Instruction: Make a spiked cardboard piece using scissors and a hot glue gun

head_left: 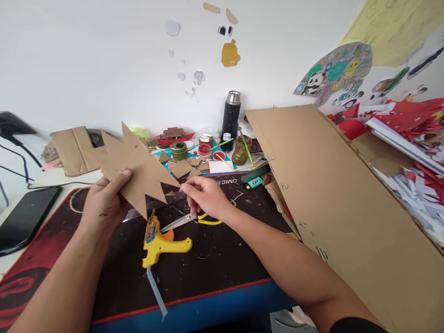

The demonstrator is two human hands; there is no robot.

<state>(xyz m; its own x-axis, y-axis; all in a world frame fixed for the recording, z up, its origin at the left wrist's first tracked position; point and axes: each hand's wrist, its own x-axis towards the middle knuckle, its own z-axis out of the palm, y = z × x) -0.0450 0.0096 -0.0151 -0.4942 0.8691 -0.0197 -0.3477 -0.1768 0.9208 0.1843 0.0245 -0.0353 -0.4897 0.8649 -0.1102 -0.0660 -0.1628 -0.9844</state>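
My left hand (110, 196) grips a jagged, star-like cardboard cutout (140, 169) by its lower left part, thumb on the face toward me. At the cutout's right-hand point, the fingers of my right hand (204, 196) are pinched together on the tip. A yellow hot glue gun (156, 245) lies below the cutout on the dark mat, a clear glue stick (157, 293) sticking out of its rear. Yellow-handled scissors (180, 222) rest beside it, their handles partly behind my right hand.
A large cardboard sheet (333, 185) leans along the right. Paint jars (179, 151), cardboard scraps (182, 167) and a black thermos (231, 115) stand or lie at the back. A phone (27, 219) lies at the left, and paper scraps (416, 185) are heaped at the far right.
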